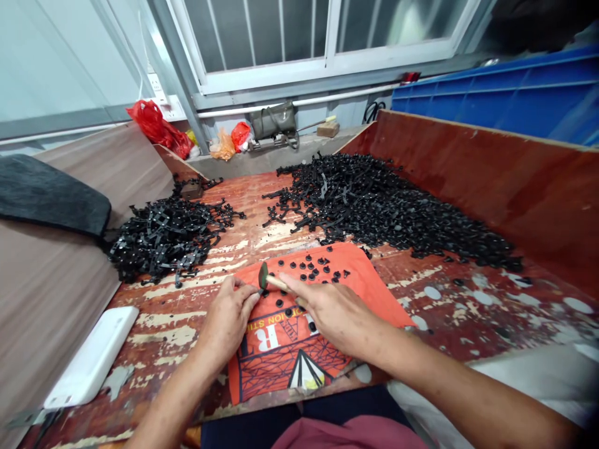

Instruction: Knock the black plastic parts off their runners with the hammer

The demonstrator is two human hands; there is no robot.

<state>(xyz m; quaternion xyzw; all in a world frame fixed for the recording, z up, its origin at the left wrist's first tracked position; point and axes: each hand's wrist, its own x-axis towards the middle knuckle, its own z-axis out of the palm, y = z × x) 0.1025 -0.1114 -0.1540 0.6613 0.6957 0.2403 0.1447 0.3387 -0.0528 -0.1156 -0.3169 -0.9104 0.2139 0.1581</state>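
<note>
My right hand (pixel 327 305) grips a small tool by its pale, wood-like handle (pixel 276 283). The tool's dark green flat head (pixel 262 275) is up against the fingertips of my left hand (pixel 234 305). Thumb and forefinger of that left hand are pinched together on a small dark piece (pixel 261 291), mostly hidden by the tool head. Under both hands lies an orange printed cloth (pixel 374 293) with lettering and a tower-like drawing. Several small round black parts (pixel 302 266) are scattered over it, mainly beyond and beside my right hand.
Behind the cloth, a large heap of black parts (pixel 365 193) spreads rightward along a reddish board (pixel 468 181). Another black heap (pixel 163 234) sits at left. A white box-like device (pixel 93 355) lies at lower left. A dark padded arm (pixel 51 193) juts in. A blue crate (pixel 505 96) stands behind the board.
</note>
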